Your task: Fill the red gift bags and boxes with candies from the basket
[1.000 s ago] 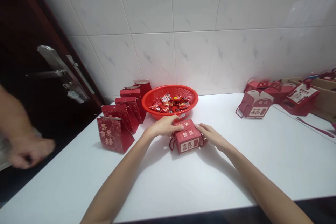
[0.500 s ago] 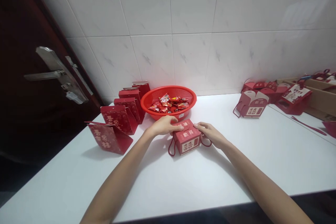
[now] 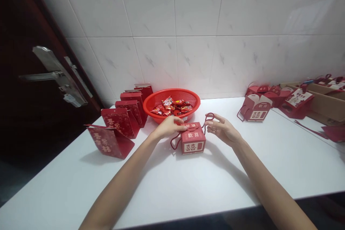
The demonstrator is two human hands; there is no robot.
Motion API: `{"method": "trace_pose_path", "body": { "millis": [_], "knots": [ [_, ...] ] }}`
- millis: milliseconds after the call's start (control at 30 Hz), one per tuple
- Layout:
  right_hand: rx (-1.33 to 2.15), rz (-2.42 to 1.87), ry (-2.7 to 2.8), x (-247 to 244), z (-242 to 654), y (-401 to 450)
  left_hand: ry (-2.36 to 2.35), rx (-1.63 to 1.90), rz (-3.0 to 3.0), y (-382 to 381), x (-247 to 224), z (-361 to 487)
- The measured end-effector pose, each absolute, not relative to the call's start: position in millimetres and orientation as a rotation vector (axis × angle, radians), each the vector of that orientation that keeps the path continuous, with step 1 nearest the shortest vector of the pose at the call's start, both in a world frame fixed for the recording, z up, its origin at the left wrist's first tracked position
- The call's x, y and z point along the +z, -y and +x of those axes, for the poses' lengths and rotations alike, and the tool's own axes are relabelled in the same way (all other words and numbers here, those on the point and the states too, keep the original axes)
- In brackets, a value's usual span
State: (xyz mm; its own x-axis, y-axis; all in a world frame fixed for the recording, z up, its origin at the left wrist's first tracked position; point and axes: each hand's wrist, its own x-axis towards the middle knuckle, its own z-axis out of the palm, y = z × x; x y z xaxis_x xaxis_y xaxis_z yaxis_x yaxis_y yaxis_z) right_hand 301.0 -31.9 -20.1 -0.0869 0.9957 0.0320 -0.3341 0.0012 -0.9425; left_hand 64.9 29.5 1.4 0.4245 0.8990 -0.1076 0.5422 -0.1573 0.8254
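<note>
A small red gift box (image 3: 193, 137) with white lettering stands on the white table, its top flaps folded shut. My left hand (image 3: 170, 128) grips the box's left side, thumb resting on the top. Between the fingertips of my right hand (image 3: 223, 129) is the red cord handle (image 3: 209, 116) from the box's right side, lifted into a loop. The cord on the left side hangs down beside the box. Right behind sits a red plastic basket (image 3: 171, 92) holding several wrapped candies (image 3: 174, 105).
Red folded cartons (image 3: 110, 140) stand in a row at the left. On the right are an open-topped red box (image 3: 256, 108), more red boxes (image 3: 295, 101) and a brown cardboard box (image 3: 327, 104). A tiled wall borders the table's back; a dark door (image 3: 16, 97) is at left.
My right hand has left the box's side and raised the right cord. The gift box has turned slightly, its front now facing me more squarely. My left hand stays on it.
</note>
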Motion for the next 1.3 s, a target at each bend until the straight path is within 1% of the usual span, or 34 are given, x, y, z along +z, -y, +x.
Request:
{"method": "trace_pose_path", "body": {
  "millis": [267, 500, 700, 833, 933, 1067, 1300],
  "knots": [
    [1.152, -1.018, 1.216, -13.4, 296.9, 29.2, -1.179, 0.486, 1.719, -30.1, 10.2, 57.9],
    [0.838, -1.105, 1.275, -7.7, 294.0, 25.5, -1.173, 0.507, 1.585, -26.5, 11.7, 60.0],
    [0.952, -1.027, 1.195, 3.9, 297.4, 29.9, -1.199, 0.516, 1.564, -23.1, 16.1, 59.6],
    [0.993, -1.029, 1.159, 9.8, 300.3, 32.5, -1.161, 0.436, 1.763, -25.0, 16.1, 54.4],
    [0.965, -1.048, 1.18, 11.4, 301.6, 32.7, -1.223, 0.454, 1.863, -24.9, 17.2, 52.5],
    [0.871, -1.055, 1.264, 9.9, 296.5, 35.7, -1.156, 0.496, 1.591, -23.2, 17.9, 55.0],
    [0.824, -1.057, 1.588, 5.6, 268.2, 47.7, -0.773, 0.774, 1.312, -12.6, 37.5, 56.4]
  ]
}}
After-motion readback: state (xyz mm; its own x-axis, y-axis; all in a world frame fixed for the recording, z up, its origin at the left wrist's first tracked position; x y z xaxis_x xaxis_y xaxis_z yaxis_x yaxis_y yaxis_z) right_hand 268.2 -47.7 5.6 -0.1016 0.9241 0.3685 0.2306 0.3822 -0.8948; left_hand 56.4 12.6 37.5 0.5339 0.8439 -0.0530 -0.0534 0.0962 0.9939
